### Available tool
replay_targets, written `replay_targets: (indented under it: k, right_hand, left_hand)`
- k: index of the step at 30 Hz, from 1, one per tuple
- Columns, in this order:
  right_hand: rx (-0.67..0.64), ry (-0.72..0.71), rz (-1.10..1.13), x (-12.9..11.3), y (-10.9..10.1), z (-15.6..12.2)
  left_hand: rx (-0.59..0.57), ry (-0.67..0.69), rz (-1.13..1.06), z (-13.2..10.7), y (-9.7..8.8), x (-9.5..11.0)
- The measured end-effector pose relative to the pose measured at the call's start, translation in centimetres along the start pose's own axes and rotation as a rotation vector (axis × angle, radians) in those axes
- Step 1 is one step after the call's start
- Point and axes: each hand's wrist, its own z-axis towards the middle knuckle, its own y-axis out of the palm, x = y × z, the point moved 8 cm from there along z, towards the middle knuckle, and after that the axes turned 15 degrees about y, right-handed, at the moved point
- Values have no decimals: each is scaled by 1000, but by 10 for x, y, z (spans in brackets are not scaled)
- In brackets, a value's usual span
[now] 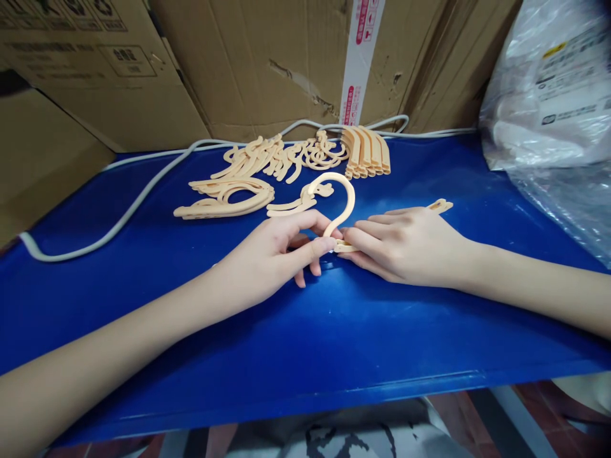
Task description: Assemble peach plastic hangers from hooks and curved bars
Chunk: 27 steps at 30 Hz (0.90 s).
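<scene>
Between finger and thumb, my left hand [281,251] pinches the base of a cream plastic hanger hook [352,197], whose curve stands up above the table. My right hand [410,245] is closed over a cream hanger arm [442,205]; one end pokes out past the knuckles and the other meets the hook's base at my left fingertips. Whether the two parts are locked together I cannot tell. Just behind my hands lie a few loose cream pieces [291,207]. Left of them is a stack of curved hanger parts [229,197].
Farther back on the blue table [305,356] are a pile of small cream pieces [258,156], more hooks [324,151] and a bundle of hanger arms [366,151]. A white cable [143,197] runs along the left and back. Cardboard boxes [267,63] and a plastic-wrapped package [548,95] border the surface.
</scene>
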Motion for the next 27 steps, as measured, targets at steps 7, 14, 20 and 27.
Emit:
replay_targets:
  k: [7, 14, 20, 27]
  right_hand:
    - [5, 1, -16, 0, 0, 0]
    - [-29, -4, -11, 1, 3, -1]
    - [-27, -3, 36, 2, 3, 1]
    - [-31, -6, 82, 3, 4, 1]
  left_hand:
    - [-15, -6, 10, -1, 1, -2]
    - [-36, 17, 34, -1, 1, -1]
    - [-72, 36, 71, 0, 5, 3]
    - [-94, 55, 65, -1, 6, 4]
